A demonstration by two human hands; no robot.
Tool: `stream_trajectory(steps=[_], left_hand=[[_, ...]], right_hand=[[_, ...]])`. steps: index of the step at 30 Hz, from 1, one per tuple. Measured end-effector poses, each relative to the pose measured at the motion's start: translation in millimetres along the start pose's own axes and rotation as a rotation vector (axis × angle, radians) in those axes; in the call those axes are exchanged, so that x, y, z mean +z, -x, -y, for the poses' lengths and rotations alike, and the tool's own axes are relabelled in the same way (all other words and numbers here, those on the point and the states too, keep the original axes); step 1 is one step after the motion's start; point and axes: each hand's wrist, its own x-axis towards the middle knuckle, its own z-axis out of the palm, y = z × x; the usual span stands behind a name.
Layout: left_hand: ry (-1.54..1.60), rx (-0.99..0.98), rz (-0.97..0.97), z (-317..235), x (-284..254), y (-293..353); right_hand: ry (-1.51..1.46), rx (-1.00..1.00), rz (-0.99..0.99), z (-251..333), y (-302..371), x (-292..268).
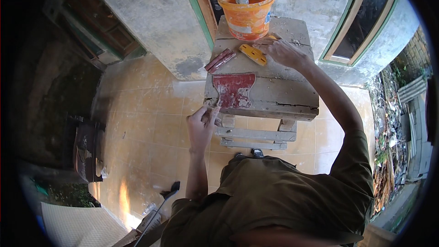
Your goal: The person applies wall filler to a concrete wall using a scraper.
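In the head view, we stand at a wooden desk (280,89) with both hands over its things. Our right hand (286,52) reaches out with extended fingers to a yellow tool (253,55), which lies at the fingertips; we cannot tell whether they grip it or only touch it. Our left hand (200,121) is at the desk's near left corner with thumb and fingers drawn close together, at the lower corner of a flat red scraper (235,90); whether they pinch it stays unclear. A dark red block (220,61) lies between the hands, left of the yellow tool, and an orange bucket (247,22) stands just beyond the right hand. We judge the step in hand to be handling the tools; the next move calls for a sure grip on the yellow tool, clear of the bucket.
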Motion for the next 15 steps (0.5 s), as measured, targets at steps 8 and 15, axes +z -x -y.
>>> stream_trajectory(steps=[8, 15], left_hand=[[0.014, 0.048, -0.197, 15.9, 5.7, 21.1], [0.050, 0.089, -0.195, -4.3, 13.8, 18.3]], right_hand=[[-0.084, -0.160, -0.113, -7.6, 3.2, -1.7], [-0.163, 0.102, -0.111, 40.0, 31.4, -46.3]])
